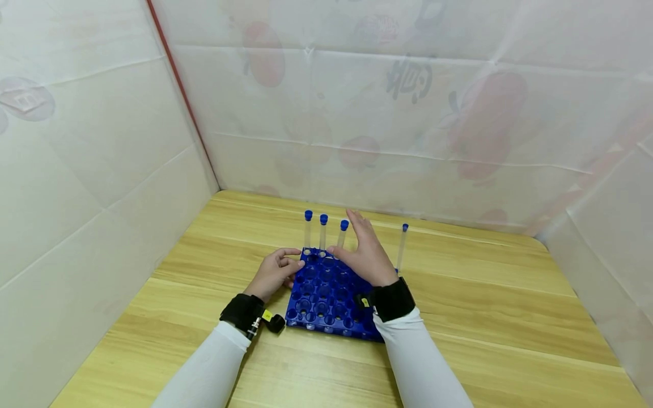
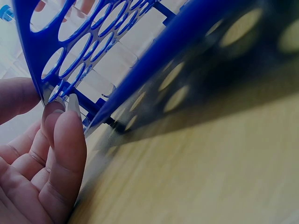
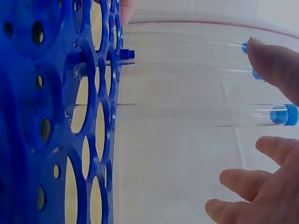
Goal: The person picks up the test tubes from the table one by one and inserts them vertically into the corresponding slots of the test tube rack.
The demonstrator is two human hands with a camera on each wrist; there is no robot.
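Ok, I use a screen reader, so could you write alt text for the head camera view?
A blue test tube rack sits on a wooden table, with four clear blue-capped tubes standing along its far edge. The left hand holds the rack's left side, and the right hand hovers open beside the third tube. White sheeting walls the table in.

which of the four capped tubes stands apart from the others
The tube at the rack's far right corner, right of the right hand. The other three stand close together in a row at the far left.
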